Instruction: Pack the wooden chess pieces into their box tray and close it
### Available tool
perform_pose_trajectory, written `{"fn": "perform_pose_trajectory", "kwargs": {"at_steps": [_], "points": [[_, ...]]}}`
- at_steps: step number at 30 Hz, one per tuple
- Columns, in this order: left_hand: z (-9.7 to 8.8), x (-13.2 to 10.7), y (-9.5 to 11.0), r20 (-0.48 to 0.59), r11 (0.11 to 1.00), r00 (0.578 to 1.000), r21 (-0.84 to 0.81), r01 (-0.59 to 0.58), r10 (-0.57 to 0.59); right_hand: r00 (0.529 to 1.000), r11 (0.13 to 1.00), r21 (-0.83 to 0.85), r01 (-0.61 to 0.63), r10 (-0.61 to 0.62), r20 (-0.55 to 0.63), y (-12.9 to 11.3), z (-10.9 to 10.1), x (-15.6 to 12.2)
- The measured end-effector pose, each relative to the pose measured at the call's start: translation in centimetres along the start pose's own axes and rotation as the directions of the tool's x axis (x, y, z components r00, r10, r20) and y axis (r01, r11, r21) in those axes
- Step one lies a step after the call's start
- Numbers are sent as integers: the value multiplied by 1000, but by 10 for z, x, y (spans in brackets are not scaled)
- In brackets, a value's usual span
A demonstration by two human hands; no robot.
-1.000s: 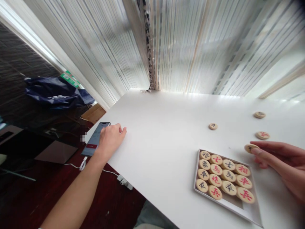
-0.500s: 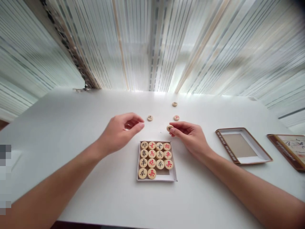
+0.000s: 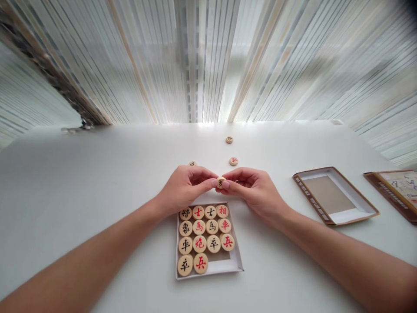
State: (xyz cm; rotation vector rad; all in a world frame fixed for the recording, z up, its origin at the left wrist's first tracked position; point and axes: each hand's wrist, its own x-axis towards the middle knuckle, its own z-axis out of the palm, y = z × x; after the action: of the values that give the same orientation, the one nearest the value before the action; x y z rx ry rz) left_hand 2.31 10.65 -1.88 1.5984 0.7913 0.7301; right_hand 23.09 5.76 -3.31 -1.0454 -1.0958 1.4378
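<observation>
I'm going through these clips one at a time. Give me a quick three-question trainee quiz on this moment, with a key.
1. Multiple choice: which corner of the box of discs has room left? (a) far left (b) far right (c) near right
2. True or false: the two hands are wide apart, with nothing between them.
3. Count: how many loose discs lie on the table beyond the hands?

Key:
1. c
2. False; a held disc is between the fingertips of the left hand and right hand.
3. Three: one red-marked disc and two black-marked discs.
</observation>
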Motion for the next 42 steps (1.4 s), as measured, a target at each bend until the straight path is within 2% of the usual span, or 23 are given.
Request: {"fn": "perform_pose_trajectory", "kwargs": {"at_steps": [3,7,13,26,30,35,42], "points": [[4,-1,1,-38,998,999,61,-18,20,1000,999,-41,-5,5,6,-1,1,0],[5,-2,2,-28,996,999,78,-35,37,1000,995,-94,16,-16,-6,-2,1,0],[7,0,1,-38,998,997,19,-64,64,998,999,-17,-48,47,-35,1,-1,-1],[6,-1,-1,-50,999,998,11,-37,38,999,998,59,-32,33,-19,0,-2,0],[6,-3,-4,-74,997,997,-76,-29,23,997,993,105,-63,66,-27,-2,-2,1],[7,-4,-5,-84,991,996,-124,-51,41,992,990,86,-111,115,-47,-5,-2,0],[5,-5,-2,-95,998,995,-45,-41,36,995,994,26,-104,104,1,-3,-2,0]]}}
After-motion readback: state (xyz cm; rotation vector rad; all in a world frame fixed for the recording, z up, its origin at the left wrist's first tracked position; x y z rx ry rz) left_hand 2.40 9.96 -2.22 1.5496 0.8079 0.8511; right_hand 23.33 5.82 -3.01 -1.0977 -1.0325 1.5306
